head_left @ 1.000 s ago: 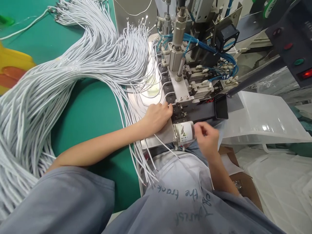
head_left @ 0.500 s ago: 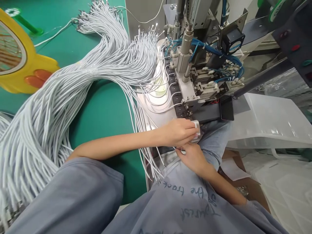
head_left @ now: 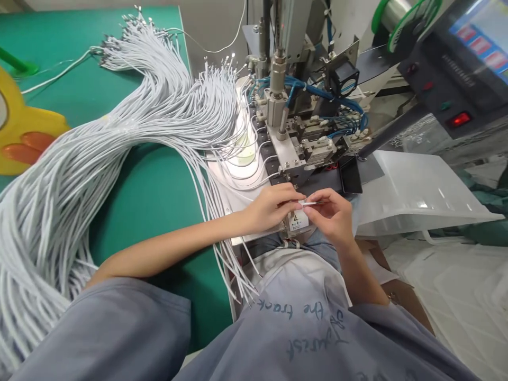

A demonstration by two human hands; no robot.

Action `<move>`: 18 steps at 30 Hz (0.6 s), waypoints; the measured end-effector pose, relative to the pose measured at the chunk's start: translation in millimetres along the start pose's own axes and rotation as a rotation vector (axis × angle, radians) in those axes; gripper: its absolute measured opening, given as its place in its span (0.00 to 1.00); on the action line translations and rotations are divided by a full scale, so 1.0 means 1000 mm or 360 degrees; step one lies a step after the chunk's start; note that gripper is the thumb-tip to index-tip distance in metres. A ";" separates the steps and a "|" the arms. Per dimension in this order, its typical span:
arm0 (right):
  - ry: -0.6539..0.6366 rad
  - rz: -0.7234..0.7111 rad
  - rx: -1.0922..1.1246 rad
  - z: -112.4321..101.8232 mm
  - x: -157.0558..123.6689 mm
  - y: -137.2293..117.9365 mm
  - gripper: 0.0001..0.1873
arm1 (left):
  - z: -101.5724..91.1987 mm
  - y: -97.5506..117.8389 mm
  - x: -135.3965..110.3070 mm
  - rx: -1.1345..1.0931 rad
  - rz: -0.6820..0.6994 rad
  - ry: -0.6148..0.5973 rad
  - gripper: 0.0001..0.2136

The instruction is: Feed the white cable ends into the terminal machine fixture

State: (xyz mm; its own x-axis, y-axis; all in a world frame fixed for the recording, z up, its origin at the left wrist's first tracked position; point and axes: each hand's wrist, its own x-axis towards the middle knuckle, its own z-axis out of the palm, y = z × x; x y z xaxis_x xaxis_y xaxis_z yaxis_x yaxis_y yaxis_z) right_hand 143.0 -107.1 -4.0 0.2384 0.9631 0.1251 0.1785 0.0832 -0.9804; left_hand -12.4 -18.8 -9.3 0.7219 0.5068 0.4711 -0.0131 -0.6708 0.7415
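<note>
In front of the machine's near end, my left hand and my right hand meet, thumb and fingertips pinched. Between them shows a short stretch of white cable, gripped from both sides; its tip is too small to make out. Just beneath the fingers is a metal block with a white warning label. Loose ends of a thick bundle of white cables hang down beside my left forearm. Several cables from the bundle run into a dark row of slots on the machine.
The bundle lies across a green table at left, near a yellow duck-shaped object. Metal cylinders and blue tubes stand ahead. On the right are a control box, a wire spool and a white sheet.
My right hand has risen from my lap to the machine's front and now meets my left fingertips at the cable. The labelled block is uncovered. The view has swung right, showing a lit red switch.
</note>
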 end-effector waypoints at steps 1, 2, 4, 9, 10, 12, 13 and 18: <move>0.0034 -0.0005 0.0032 0.002 0.001 0.001 0.07 | 0.000 -0.001 0.001 -0.0010 -0.0003 0.0029 0.10; 0.0062 0.0004 0.0053 0.005 0.002 0.001 0.07 | -0.001 -0.001 0.002 -0.0021 -0.0006 0.0043 0.10; 0.0095 0.0051 0.0098 0.009 0.002 0.002 0.07 | -0.002 0.000 0.003 -0.0032 0.0000 0.0065 0.10; 0.0084 0.0016 0.0226 0.012 0.004 0.003 0.08 | -0.004 0.003 0.003 -0.0049 0.0003 0.0036 0.10; 0.0076 -0.0013 0.0219 0.011 0.004 0.003 0.08 | -0.005 0.004 0.003 -0.0061 0.0023 0.0001 0.10; 0.0077 -0.0076 0.0167 0.010 0.005 0.003 0.08 | -0.006 0.004 0.004 -0.0054 0.0073 -0.0038 0.09; 0.0094 -0.0103 0.0128 0.009 0.005 0.003 0.08 | -0.007 0.004 0.004 -0.0024 0.0090 -0.0036 0.09; 0.0088 -0.0036 -0.0101 0.003 0.008 -0.002 0.07 | -0.011 0.001 0.005 0.0309 0.0144 -0.0078 0.10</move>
State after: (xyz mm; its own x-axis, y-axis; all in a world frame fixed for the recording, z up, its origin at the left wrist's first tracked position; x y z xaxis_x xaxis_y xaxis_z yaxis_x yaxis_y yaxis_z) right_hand 142.1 -98.7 -1.4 0.2859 0.9453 0.1568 0.2439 0.0865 -0.9659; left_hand -16.0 -11.1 -1.0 0.7565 0.4160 0.5046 0.0505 -0.8065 0.5891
